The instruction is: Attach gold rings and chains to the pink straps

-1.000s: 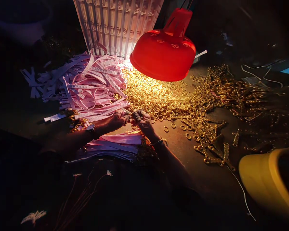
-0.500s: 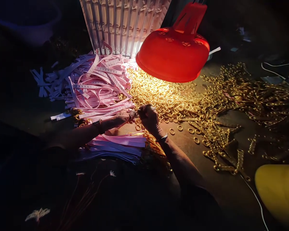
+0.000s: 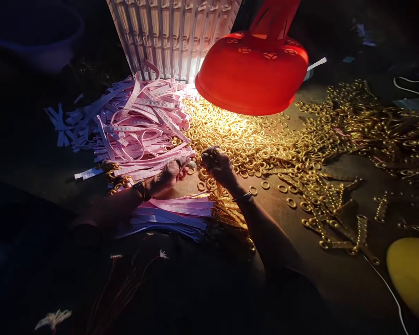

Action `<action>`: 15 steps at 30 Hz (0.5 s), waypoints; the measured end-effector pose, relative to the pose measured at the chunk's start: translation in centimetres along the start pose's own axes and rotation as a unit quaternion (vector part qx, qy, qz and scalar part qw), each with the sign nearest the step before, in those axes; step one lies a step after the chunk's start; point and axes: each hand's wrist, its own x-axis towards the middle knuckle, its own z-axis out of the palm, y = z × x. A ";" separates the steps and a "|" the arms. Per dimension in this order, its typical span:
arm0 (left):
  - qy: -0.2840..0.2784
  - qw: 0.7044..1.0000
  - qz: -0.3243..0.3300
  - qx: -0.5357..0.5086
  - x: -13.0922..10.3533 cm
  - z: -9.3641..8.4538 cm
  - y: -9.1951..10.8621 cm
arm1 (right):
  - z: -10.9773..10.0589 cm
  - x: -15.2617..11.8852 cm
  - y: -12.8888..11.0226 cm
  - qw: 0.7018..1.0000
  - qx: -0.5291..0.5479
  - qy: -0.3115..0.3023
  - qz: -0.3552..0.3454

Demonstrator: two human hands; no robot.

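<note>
I see pink straps (image 3: 150, 116), some printed with rows of grey marks, shading to lilac on the left. The rings (image 3: 265, 152) reach me as bright gold, and the lamp (image 3: 251, 79) as vivid red with a petal-like pattern around its top. I make out pale stripes on the panel (image 3: 171, 42), a yellow tub (image 3: 410, 279), and white flowers (image 3: 53, 318) on dark cloth (image 3: 202, 288).

A dark tabletop (image 3: 275, 214) carries a tangled pile of pink straps (image 3: 139, 125) on the left, against a broad heap of gold rings (image 3: 244, 139) in the middle. Gold strips (image 3: 387, 135) spread to the right (the far ones fade into shadow). Nearer the front lies a flatter bundle of pale straps (image 3: 174, 214), with gold pieces (image 3: 230, 211) at its right end.
</note>
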 end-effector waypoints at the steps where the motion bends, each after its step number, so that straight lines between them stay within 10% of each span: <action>1: 0.011 0.999 -0.015 -0.034 0.0 0.1 0.1 | 0.5 -0.3 0.2 1.000 -0.010 0.006 -0.011; 8: 0.050 0.988 -0.076 -0.124 -1.7 1.3 1.5 | 2.0 -1.5 0.3 0.996 -0.079 0.024 -0.018; 15: -0.033 0.994 -0.034 -0.096 -1.7 0.8 0.9 | 2.5 -2.2 0.4 0.992 -0.122 0.012 0.004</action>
